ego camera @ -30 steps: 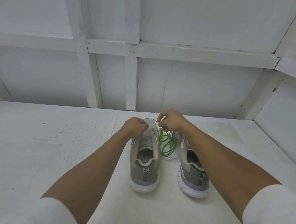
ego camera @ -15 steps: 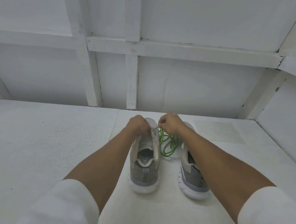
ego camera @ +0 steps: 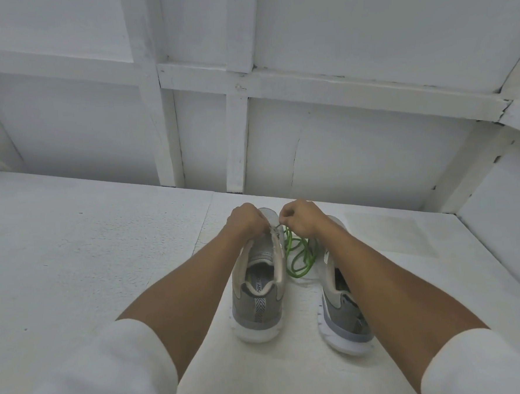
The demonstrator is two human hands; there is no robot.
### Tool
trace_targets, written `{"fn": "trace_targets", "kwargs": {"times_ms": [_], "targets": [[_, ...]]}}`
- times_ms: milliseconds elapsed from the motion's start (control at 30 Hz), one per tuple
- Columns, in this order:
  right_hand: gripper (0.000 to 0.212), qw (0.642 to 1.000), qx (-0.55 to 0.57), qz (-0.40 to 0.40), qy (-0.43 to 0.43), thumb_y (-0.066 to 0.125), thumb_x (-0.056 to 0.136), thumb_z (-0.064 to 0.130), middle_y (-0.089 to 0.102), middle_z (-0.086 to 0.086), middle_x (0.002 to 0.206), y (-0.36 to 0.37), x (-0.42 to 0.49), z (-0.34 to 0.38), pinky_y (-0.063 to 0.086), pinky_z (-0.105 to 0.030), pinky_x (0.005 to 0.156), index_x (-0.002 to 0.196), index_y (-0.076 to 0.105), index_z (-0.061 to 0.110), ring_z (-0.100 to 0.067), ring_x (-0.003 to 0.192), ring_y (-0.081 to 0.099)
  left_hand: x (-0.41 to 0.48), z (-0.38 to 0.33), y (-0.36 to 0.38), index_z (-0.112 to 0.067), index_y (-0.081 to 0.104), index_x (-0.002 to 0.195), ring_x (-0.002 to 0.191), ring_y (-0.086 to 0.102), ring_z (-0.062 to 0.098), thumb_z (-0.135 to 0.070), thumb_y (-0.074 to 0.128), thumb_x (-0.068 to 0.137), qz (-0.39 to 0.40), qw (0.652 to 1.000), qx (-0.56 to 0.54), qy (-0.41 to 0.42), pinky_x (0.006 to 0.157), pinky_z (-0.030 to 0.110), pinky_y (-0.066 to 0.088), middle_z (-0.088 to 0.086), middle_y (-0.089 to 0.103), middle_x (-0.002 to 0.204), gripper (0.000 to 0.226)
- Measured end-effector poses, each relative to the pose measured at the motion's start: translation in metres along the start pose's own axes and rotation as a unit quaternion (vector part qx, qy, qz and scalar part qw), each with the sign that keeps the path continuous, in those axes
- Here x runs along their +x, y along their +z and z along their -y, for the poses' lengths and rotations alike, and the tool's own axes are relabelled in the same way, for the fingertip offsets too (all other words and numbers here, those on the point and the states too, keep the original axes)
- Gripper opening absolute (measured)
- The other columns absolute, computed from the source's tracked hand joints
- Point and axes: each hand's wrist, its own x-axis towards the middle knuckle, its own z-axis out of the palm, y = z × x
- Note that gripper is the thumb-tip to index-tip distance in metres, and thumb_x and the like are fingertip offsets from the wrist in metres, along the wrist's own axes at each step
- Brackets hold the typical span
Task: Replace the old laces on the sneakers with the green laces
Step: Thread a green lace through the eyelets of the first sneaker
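Left hand (ego camera: 246, 221) grips left sneaker (ego camera: 258, 291), heel toward person, at forefoot; right hand (ego camera: 300, 219) pinches lace end (ego camera: 277, 228) there; green laces (ego camera: 299, 257) adjacent, right-hand side.

Your right forearm (ego camera: 394, 280) hides most of the right sneaker (ego camera: 340, 312). The lace (ego camera: 277, 227) in your right hand (ego camera: 299, 218) grip is barely visible.
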Motion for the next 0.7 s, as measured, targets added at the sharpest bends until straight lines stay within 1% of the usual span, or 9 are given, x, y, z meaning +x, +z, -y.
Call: {"fn": "trace_targets", "kwargs": {"times_ms": [100, 200, 267, 333, 400, 467, 500, 600, 700], "targets": [[0.013, 1.0, -0.007, -0.009, 0.016, 0.059, 0.093, 0.017, 0.069, -0.005, 0.104, 0.003, 0.0, -0.001, 0.041, -0.024, 0.076, 0.097, 0.071, 0.012, -0.017, 0.088, 0.056, 0.0, 0.001, 0.001, -0.02, 0.078, 0.09, 0.096, 0.065, 0.021, -0.019, 0.078, 0.074, 0.0, 1.0, -0.003, -0.004, 0.09, 0.034, 0.054, 0.004, 0.073, 0.098, 0.015], [0.013, 0.999, -0.015, -0.014, 0.03, 0.058, 0.092, 0.016, 0.069, -0.008, 0.101, 0.012, -0.002, 0.002, 0.05, -0.031, 0.081, 0.093, 0.071, 0.012, -0.023, 0.093, 0.061, 0.0, 0.002, 0.004, -0.024, 0.077, 0.082, 0.092, 0.065, 0.02, -0.02, 0.079, 0.072, -0.002, 1.0, -0.005, -0.013, 0.088, 0.035, 0.055, 0.002, 0.073, 0.095, 0.011], [0.01, 0.999, -0.023, -0.021, 0.036, 0.059, 0.09, 0.016, 0.068, -0.007, 0.101, 0.017, -0.004, 0.006, 0.052, -0.035, 0.084, 0.087, 0.069, 0.015, -0.026, 0.096, 0.062, 0.0, 0.001, 0.004, -0.026, 0.077, 0.081, 0.091, 0.066, 0.02, -0.021, 0.079, 0.071, 0.002, 1.0, -0.001, -0.02, 0.086, 0.035, 0.056, 0.001, 0.073, 0.093, 0.011], [0.008, 0.998, -0.022, -0.037, 0.047, 0.06, 0.087, 0.015, 0.067, -0.007, 0.101, 0.022, -0.005, 0.009, 0.053, -0.038, 0.084, 0.081, 0.063, 0.019, -0.028, 0.095, 0.062, 0.001, 0.001, 0.005, -0.026, 0.077, 0.081, 0.089, 0.066, 0.02, -0.023, 0.078, 0.067, 0.007, 1.0, 0.003, -0.026, 0.085, 0.035, 0.056, 0.0, 0.072, 0.092, 0.014], [0.012, 0.996, -0.015, -0.062, 0.055, 0.063, 0.085, 0.013, 0.067, -0.007, 0.098, 0.024, -0.006, 0.01, 0.053, -0.037, 0.081, 0.077, 0.059, 0.021, -0.028, 0.093, 0.062, 0.004, 0.002, 0.008, -0.026, 0.077, 0.083, 0.09, 0.065, 0.02, -0.031, 0.075, 0.058, 0.014, 0.999, 0.013, -0.036, 0.084, 0.036, 0.056, -0.001, 0.071, 0.093, 0.026], [0.014, 0.995, -0.011, -0.076, 0.058, 0.066, 0.084, 0.012, 0.069, -0.005, 0.095, 0.023, -0.006, 0.01, 0.053, -0.036, 0.081, 0.074, 0.063, 0.021, -0.026, 0.093, 0.063, 0.016, 0.007, 0.017, -0.024, 0.075, 0.092, 0.094, 0.064, 0.022, -0.038, 0.067, 0.051, 0.005, 0.999, 0.034, -0.04, 0.085, 0.038, 0.055, 0.0, 0.07, 0.098, 0.044], [0.013, 0.995, -0.008, -0.074, 0.062, 0.066, 0.084, 0.013, 0.07, -0.005, 0.095, 0.023, -0.005, 0.01, 0.053, -0.035, 0.082, 0.074, 0.067, 0.02, -0.026, 0.093, 0.064, 0.016, 0.006, 0.019, -0.023, 0.074, 0.099, 0.097, 0.062, 0.024, -0.038, 0.066, 0.054, -0.001, 0.998, 0.05, -0.04, 0.085, 0.04, 0.054, 0.001, 0.068, 0.103, 0.048], [0.015, 0.996, -0.009, -0.048, 0.07, 0.06, 0.086, 0.012, 0.071, -0.009, 0.1, 0.023, -0.005, 0.009, 0.054, -0.035, 0.085, 0.085, 0.074, 0.016, -0.029, 0.094, 0.064, 0.0, -0.002, 0.016, -0.018, 0.066, 0.116, 0.107, 0.056, 0.03, -0.032, 0.066, 0.076, -0.026, 0.993, 0.109, -0.035, 0.093, 0.042, 0.049, 0.006, 0.057, 0.118, 0.043], [0.019, 0.997, -0.016, -0.034, 0.07, 0.056, 0.089, 0.011, 0.069, -0.012, 0.107, 0.024, -0.006, 0.009, 0.053, -0.036, 0.086, 0.096, 0.074, 0.012, -0.031, 0.098, 0.064, -0.004, -0.003, 0.013, -0.009, 0.059, 0.12, 0.115, 0.05, 0.035, -0.029, 0.06, 0.085, -0.007, 0.992, 0.128, -0.019, 0.096, 0.042, 0.045, 0.012, 0.046, 0.128, 0.04]]}}
